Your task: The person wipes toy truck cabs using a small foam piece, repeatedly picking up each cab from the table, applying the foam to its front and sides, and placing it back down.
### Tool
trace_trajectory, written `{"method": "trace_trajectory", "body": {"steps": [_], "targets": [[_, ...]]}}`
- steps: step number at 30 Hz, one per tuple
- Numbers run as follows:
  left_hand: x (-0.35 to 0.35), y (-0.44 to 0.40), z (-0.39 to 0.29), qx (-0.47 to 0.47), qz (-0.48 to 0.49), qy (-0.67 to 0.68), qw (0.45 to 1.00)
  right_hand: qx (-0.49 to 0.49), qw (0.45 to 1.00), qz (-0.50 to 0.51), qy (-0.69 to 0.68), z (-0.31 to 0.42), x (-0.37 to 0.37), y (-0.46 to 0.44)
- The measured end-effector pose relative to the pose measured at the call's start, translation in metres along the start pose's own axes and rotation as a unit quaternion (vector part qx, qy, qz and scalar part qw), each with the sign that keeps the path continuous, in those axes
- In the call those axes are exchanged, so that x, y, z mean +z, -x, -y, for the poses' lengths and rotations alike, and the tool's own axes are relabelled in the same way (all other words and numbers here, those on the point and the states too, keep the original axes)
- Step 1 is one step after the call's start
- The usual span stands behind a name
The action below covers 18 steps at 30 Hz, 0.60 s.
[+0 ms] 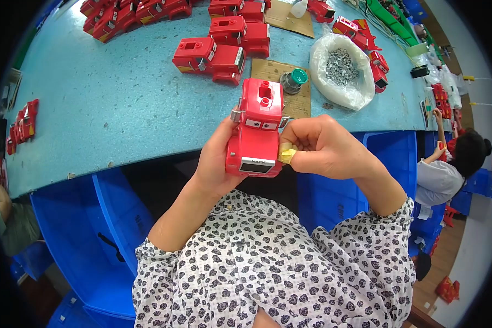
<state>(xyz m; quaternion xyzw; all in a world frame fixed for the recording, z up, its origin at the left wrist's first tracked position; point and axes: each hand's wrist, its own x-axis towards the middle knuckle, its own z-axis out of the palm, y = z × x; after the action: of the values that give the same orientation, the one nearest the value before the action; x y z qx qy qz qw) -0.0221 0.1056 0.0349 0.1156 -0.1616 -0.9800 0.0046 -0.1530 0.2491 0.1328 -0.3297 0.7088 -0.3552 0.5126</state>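
Note:
A red toy truck cab (261,143) with printed eyes and "MACK" on its front is held upright over my lap, at the table's near edge. My left hand (213,156) is wrapped round its left side. At its right side, my right hand (325,147) is closed in a pinch, with yellow material (287,154) at the thumb and fingertips; whether this is a wrap on a finger or a separate piece is unclear. Small silver mirrors stick out on both sides of the cab.
More red truck cabs (213,59) stand at the back of the blue-green table (120,109). A jar with a green lid (294,81) rests on cardboard (303,104), beside a bag of small metal parts (341,68). Blue bins (71,235) sit below. Other people (448,169) are at right and left.

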Motion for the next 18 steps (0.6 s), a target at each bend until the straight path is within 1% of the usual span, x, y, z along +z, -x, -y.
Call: {"method": "trace_trajectory", "body": {"steps": [2, 3, 4, 5, 6, 8, 11, 13, 15, 17, 18], "targets": [[-0.001, 0.000, -0.001, 0.006, -0.005, 0.010, 1.000, -0.008, 0.998, -0.017, -0.053, -0.004, 0.002, 0.001], [-0.002, 0.002, -0.002, 0.000, 0.026, 0.008, 1.000, -0.008, 0.998, -0.017, -0.053, -0.006, 0.002, 0.001], [-0.003, 0.002, -0.003, -0.007, 0.058, 0.007, 0.998, -0.015, 0.995, -0.021, -0.100, -0.007, 0.002, 0.001], [-0.003, 0.002, -0.004, -0.007, 0.058, 0.006, 0.998, -0.022, 0.989, -0.026, -0.146, -0.008, 0.002, 0.002], [-0.003, 0.001, -0.004, -0.002, 0.062, 0.002, 0.998, -0.022, 0.989, -0.026, -0.147, -0.008, 0.002, 0.003], [-0.005, 0.000, -0.005, 0.002, 0.066, -0.003, 0.998, 0.015, 0.984, -0.046, -0.170, -0.009, 0.001, 0.006], [-0.007, -0.002, -0.004, 0.007, 0.080, 0.009, 0.997, 0.010, 0.979, -0.055, -0.197, -0.019, 0.005, 0.005], [-0.008, -0.004, -0.003, 0.001, 0.037, -0.006, 0.999, 0.009, 0.979, -0.049, -0.200, -0.021, 0.006, 0.004], [-0.003, -0.004, -0.005, -0.006, 0.035, -0.022, 0.999, 0.007, 0.978, -0.043, -0.203, -0.024, 0.007, 0.002], [0.000, -0.004, -0.004, -0.014, 0.033, -0.039, 0.999, -0.026, 0.989, -0.038, -0.138, -0.027, 0.007, -0.001], [0.001, -0.004, -0.002, -0.005, 0.007, -0.039, 0.999, -0.026, 0.989, -0.039, -0.139, -0.024, 0.006, -0.001]]}}
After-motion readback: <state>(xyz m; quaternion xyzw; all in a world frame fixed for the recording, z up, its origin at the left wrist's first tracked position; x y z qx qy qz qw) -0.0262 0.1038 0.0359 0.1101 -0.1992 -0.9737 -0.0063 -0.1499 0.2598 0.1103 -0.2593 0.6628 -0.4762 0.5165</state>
